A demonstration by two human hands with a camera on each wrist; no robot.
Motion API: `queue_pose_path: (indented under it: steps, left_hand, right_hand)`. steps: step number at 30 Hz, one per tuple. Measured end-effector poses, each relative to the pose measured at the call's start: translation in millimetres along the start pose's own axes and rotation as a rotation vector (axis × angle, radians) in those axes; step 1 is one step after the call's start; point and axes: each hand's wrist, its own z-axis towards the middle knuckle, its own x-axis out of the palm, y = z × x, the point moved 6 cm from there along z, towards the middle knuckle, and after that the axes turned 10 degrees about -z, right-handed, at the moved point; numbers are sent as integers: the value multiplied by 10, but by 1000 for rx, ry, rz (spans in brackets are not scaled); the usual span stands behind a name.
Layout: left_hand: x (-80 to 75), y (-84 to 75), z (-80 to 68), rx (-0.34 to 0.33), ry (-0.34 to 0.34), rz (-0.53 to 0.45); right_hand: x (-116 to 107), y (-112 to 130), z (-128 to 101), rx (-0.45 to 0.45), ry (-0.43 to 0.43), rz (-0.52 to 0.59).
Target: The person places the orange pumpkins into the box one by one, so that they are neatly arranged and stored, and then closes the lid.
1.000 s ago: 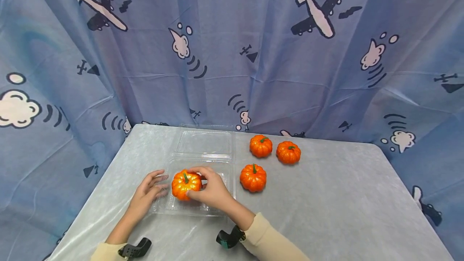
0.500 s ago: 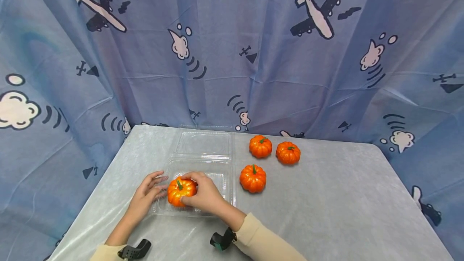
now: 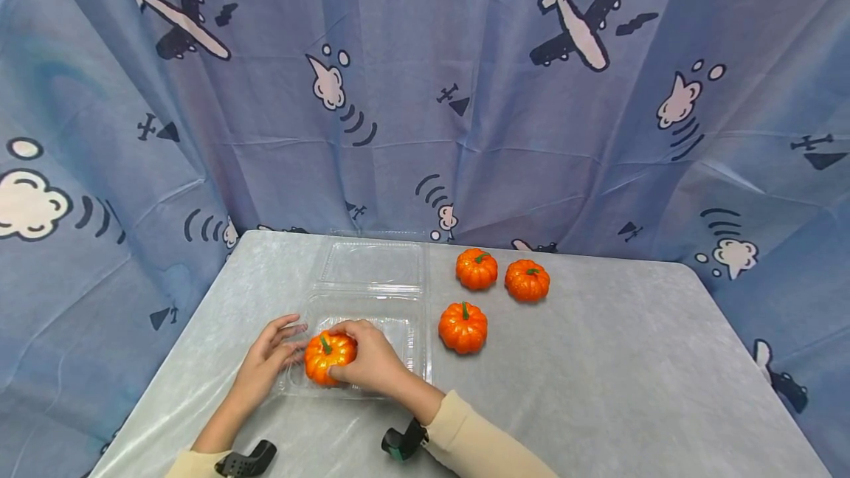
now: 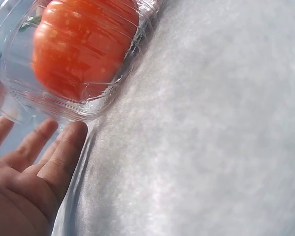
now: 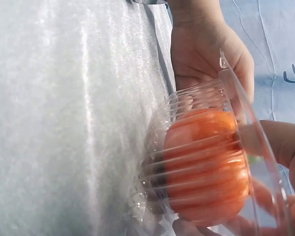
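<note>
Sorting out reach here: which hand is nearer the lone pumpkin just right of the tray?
Right. The right hand sits in the tray beside that pumpkin; the left hand is beyond the tray's far side.

place: staged recording booth | signs: airplane-print curtain [image 3: 425, 94] hung around three sides | covered table [image 3: 598, 389] | toy pumpkins [image 3: 462, 327]

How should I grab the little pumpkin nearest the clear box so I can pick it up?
Come straight down from above and wrap your fingers round the fat ribbed sides of the nearest pumpkin. It sits upright on the table with free space all around; its green stem looks too thin to hold well, so probably leave that alone.
</note>
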Motion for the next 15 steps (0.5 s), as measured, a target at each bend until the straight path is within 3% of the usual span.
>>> queue_pose_path:
  steps: [15]
  left_hand:
    - [8, -15, 6, 15, -1, 4]
  right_hand:
    - [1, 26, -2, 5, 30, -12]
